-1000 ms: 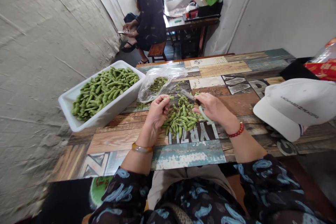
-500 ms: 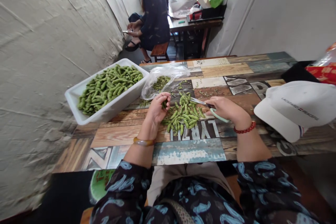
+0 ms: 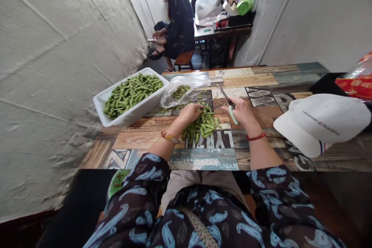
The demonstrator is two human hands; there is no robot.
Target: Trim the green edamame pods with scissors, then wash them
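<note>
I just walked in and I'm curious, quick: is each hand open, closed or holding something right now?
Left hand: down at the pods; whether it grips any can't be told.
Right hand: closed, holding scissors.

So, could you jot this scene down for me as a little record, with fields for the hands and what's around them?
left hand: fingers at the pile of green pods; whether it grips one is unclear
right hand: holding scissors, blades pointing away from the wearer
white tub: left of the pile, heaped with pods
clear plastic bag: between tub and pile, small green bits inside
white cap: right side of the table
background: a person on a wooden stool
</note>
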